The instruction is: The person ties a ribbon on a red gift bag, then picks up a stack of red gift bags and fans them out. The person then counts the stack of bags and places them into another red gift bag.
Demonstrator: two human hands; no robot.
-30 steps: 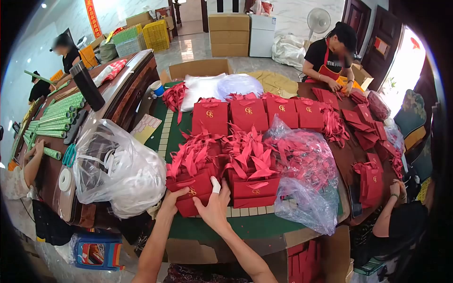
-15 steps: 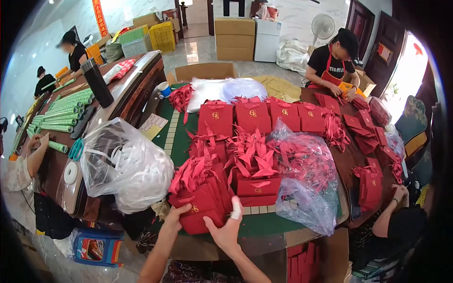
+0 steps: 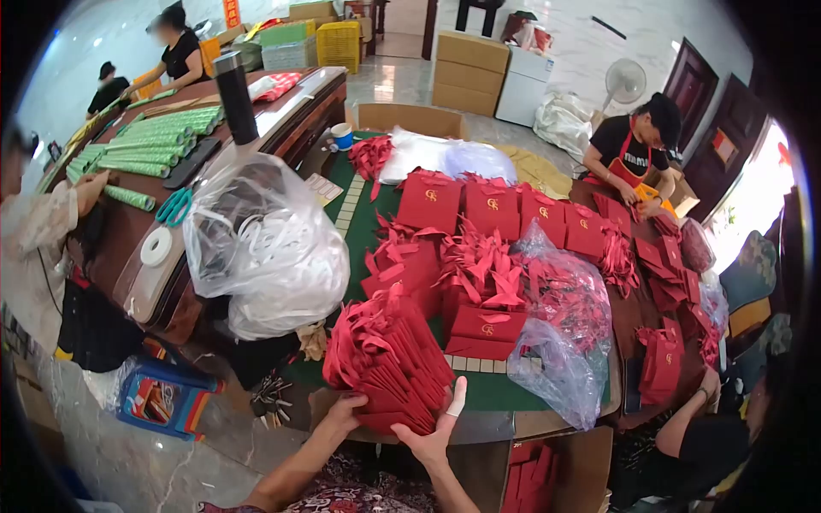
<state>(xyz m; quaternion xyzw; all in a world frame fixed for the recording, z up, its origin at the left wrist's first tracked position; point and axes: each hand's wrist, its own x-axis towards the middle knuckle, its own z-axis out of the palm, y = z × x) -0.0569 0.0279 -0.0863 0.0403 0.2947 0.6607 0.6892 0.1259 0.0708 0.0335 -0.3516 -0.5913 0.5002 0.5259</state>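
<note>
A thick stack of red paper gift bags with ribbon handles is held between my two hands at the table's near edge. Its bag edges face me, and the ribbons bunch up at the upper left. My left hand grips the lower left side, fingers partly hidden behind the bags. On the lower right, my right hand clasps the stack; one finger has a white wrapping. Just beyond stand more red gift bags with gold lettering. A clear plastic bag of red ribbon lies to their right.
A clear bag of white ribbon bulges at the left, near teal scissors and a white roll. Green patterned tubes lie on the left table. Below the edge, a cardboard box holds red bags. Several other people work around.
The stack has come off the table toward me and tipped, so its edges and ribbons show instead of the lettered front. Both hands keep their hold. The camera view has shifted and tilted.
</note>
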